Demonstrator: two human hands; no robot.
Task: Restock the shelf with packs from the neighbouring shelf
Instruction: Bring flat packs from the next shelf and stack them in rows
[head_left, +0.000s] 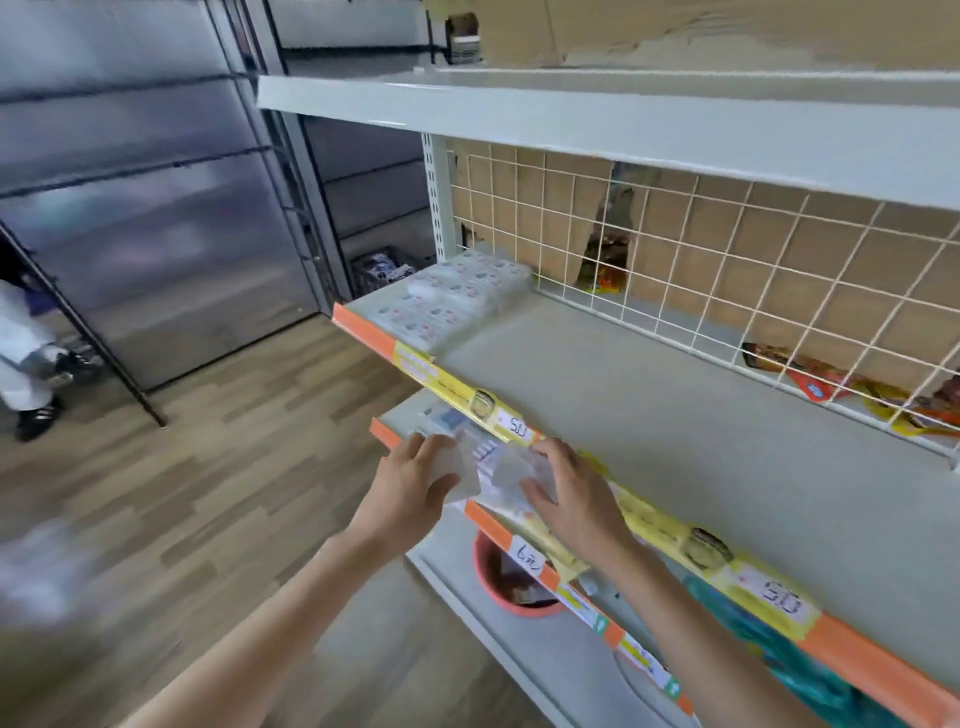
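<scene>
Low in the centre of the frame, two bare forearms reach up to the front edge of a lower shelf (498, 525) with an orange price strip. The left hand (415, 488) and the right hand (566, 488) each close their grip on an end of one clear plastic pack (485, 467), fingers curled over its top and thumbs toward the middle; the pack sits at the lip of that lower shelf, just under the orange-and-yellow edge of the middle shelf (675, 415). Below the right forearm, a red basin (493, 582) stands on a still lower level, and a teal bag (779, 660) lies at lower right.

The middle shelf is mostly bare grey board. At its left end, centre of the frame, a stack of white wrapped packs (457, 296) lies flat against the upright. Behind runs a white wire grid (727, 249) backed with brown cardboard; colourful snack packets (841, 384) show through it at right.

At far left, a person's white trouser legs and black shoes (36, 415) stand on the wooden floor (208, 467).
</scene>
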